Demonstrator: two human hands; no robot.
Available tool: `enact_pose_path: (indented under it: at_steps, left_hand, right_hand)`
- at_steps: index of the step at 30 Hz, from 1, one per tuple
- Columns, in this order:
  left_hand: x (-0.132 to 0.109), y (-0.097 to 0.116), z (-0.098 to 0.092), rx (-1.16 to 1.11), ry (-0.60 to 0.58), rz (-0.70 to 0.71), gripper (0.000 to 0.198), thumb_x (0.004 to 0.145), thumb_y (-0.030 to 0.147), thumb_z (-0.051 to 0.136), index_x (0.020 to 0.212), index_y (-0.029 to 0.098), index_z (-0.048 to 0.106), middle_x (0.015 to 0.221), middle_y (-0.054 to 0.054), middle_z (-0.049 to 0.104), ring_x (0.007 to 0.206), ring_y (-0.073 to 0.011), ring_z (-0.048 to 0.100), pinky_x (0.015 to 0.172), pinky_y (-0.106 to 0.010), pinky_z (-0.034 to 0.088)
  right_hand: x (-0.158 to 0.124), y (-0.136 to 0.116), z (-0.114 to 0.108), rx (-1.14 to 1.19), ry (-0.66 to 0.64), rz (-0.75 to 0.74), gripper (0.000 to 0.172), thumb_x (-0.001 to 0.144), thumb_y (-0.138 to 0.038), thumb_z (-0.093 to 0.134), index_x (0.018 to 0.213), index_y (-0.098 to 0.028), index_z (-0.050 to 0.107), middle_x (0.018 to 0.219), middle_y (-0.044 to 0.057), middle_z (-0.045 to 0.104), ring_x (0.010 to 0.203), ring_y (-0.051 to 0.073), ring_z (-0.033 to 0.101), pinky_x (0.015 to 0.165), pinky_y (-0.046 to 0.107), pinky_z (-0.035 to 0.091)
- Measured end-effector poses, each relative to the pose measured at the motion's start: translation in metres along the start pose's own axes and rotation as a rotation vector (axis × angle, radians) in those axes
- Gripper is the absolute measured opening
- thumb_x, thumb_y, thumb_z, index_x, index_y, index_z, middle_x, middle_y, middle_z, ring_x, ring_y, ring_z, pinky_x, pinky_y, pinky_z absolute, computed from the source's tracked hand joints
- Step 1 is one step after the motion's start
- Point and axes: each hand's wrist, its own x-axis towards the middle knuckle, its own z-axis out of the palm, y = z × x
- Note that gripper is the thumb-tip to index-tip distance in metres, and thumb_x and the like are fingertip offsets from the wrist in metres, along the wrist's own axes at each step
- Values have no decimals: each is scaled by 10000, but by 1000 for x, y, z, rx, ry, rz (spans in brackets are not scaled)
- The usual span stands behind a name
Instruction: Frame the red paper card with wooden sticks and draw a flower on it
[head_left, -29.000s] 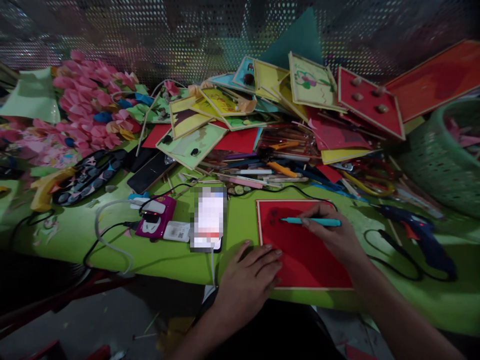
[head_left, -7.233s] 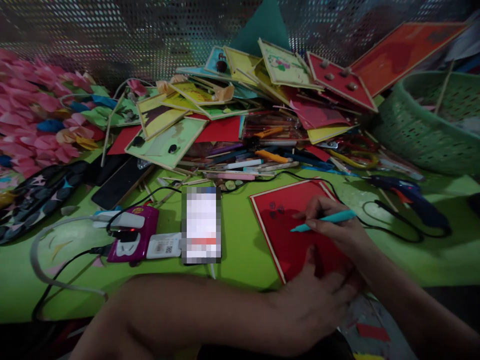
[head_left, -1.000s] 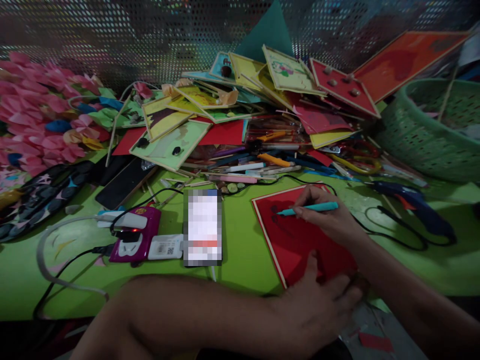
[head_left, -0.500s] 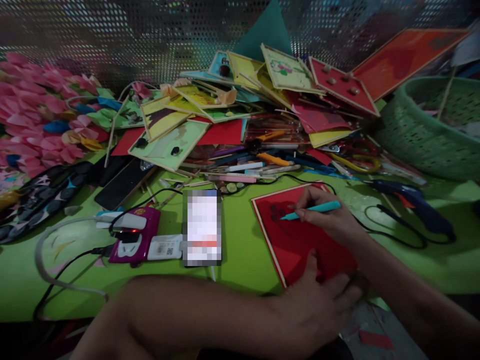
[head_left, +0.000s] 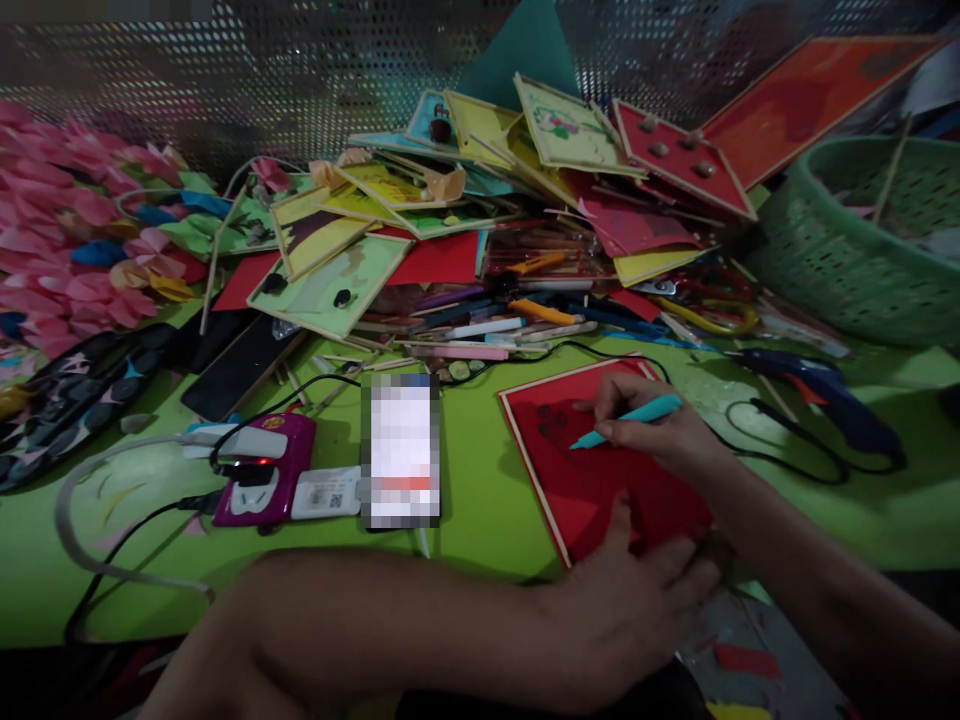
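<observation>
The right hand (head_left: 667, 440) grips a teal marker (head_left: 646, 411) between thumb and fingers, its tip pointing down and left at a red board (head_left: 577, 490); whether the tip touches the surface is too fine to tell. The left hand (head_left: 622, 610) lies over the lower part of the board, fingers loosely spread and gripping nothing. Drawing neatly here calls for a light, steady hold and short strokes, with the left palm pressing just enough that the board does not slide or turn. The side of the right hand is best kept to the right of the dark marks (head_left: 553, 425), since fresh ink could smear. Dark lines on red show weakly in this dim light, so careful tip placement matters. The board lies on the green table (head_left: 472, 480), turned at a slant, between the phone (head_left: 401, 455) and the glue gun (head_left: 832, 390). It looks flat and evenly red, with a pale, narrow strip (head_left: 534, 480) along its left and far edges; the near right corner is hidden beneath the left hand. The marks form a small, rounded cluster near the far left corner, just beside the marker tip, while most of the visible surface is plain.
</observation>
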Motion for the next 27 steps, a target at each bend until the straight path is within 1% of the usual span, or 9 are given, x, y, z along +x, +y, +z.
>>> enact_pose_path:
  at_steps: [3,6,10,12,16,20,22,24,27]
  left_hand:
    - [0,0,-2,4,0,7,489,977,186,345,1400,266,578,1632,-77,349,1495,-295,307,1051,-619,424]
    - [0,0,-1,14,5,4,512,980,163,311,1428,246,546,1634,-87,343,1493,-284,320,1052,-615,431]
    - [1,1,1,22,-14,3,525,986,173,299,1471,231,491,1645,-81,324,1504,-279,307,1054,-598,452]
    - [2,2,2,21,-7,-8,520,987,175,300,1457,244,510,1642,-63,334,1505,-272,307,1046,-583,466]
    - [2,1,0,25,-11,-18,529,989,157,272,1448,248,519,1639,-49,342,1498,-257,321,1053,-571,458]
    - [2,-1,-4,24,-17,-7,517,987,168,300,1448,247,522,1642,-60,335,1496,-268,311,1053,-575,446]
    - [1,-2,-4,23,-13,-9,508,985,181,320,1439,255,534,1638,-66,340,1494,-280,307,1055,-593,436]
    - [1,-1,-4,26,-7,-9,509,985,177,315,1433,262,542,1632,-70,347,1486,-281,318,1057,-604,429]
    - [1,0,-1,25,14,-10,517,985,154,291,1407,265,569,1619,-67,369,1472,-268,347,1044,-601,433]
  right_hand:
    - [-1,-1,-1,-26,-17,-1,144,693,-259,742,648,-248,605,616,-16,562,644,189,573,788,375,526]
    - [-1,-3,-1,-42,-32,3,171,692,-292,752,634,-245,599,598,-8,566,602,181,524,762,385,530]
    - [-1,-6,-1,-43,-57,-19,191,688,-320,747,612,-243,589,578,-18,552,576,161,478,880,417,519]
    - [-1,-7,-2,-44,-74,-13,183,676,-304,741,613,-235,584,580,-29,540,572,150,469,904,409,509]
    - [-2,-6,-3,-52,-90,-8,181,678,-283,732,619,-231,569,585,-31,527,582,151,466,867,390,509]
    - [-2,-2,-4,0,-90,-14,176,709,-285,736,632,-234,586,591,-35,529,586,146,482,915,396,497]
    - [-2,2,-4,46,-45,-31,153,736,-294,743,682,-239,611,617,-36,536,595,145,495,868,378,506]
    - [-1,6,-4,64,9,-43,132,766,-302,746,740,-244,630,662,-30,563,610,147,506,765,341,501]
    - [0,7,-3,37,59,-36,143,785,-312,754,771,-244,629,702,-19,596,640,155,529,644,299,447]
